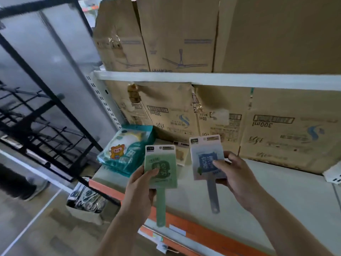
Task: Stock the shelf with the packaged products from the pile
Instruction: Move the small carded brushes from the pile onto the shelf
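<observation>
1. The left hand (140,183) grips the green package (160,167), with its thumb curled across the printed face and its fingers behind. A green handle hangs below the card.
2. The right hand (238,178) pinches the blue package (207,157) at its right side, thumb on the front. A grey-blue handle hangs below.
3. Both packages are held upright over the shelf (267,196) near its front left corner, side by side but apart.
4. The characters on both cards are too blurred to read.
5. A beige package (181,153) sits behind, between them.
6. Teal packs (127,150) showing a cartoon figure are stacked at the shelf's left edge.
7. Cartons (287,130) along the back edge read "300ml", upside down.
</observation>
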Tool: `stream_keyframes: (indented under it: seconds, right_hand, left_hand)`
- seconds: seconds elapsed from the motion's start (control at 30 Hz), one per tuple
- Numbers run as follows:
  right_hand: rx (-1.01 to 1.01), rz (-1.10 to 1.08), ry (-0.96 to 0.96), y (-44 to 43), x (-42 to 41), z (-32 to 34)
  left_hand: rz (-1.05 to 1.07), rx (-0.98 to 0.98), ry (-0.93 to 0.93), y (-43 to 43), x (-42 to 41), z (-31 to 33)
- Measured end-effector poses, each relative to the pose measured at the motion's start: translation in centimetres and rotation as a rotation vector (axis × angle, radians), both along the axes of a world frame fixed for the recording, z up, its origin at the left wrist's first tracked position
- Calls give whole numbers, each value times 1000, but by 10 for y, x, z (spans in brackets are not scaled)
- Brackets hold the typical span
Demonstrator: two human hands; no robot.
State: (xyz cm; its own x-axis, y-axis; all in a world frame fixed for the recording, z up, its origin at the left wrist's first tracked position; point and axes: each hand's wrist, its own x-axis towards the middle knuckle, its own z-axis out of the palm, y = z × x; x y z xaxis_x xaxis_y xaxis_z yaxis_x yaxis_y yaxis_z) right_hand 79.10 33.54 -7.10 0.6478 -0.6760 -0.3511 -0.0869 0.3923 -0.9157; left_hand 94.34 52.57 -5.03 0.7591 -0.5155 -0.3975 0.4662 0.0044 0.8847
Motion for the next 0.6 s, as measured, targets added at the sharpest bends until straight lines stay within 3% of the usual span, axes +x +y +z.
stream_keyframes:
  seconds: [0.23, 0.6]
  right_hand:
    - [11, -99, 66, -25, 4, -7]
    - [79, -386, 244, -3, -8, -37]
  left_hand:
    - [-163, 64, -89, -39, 40, -19]
    - [-372, 320, -298, -93, 109, -117]
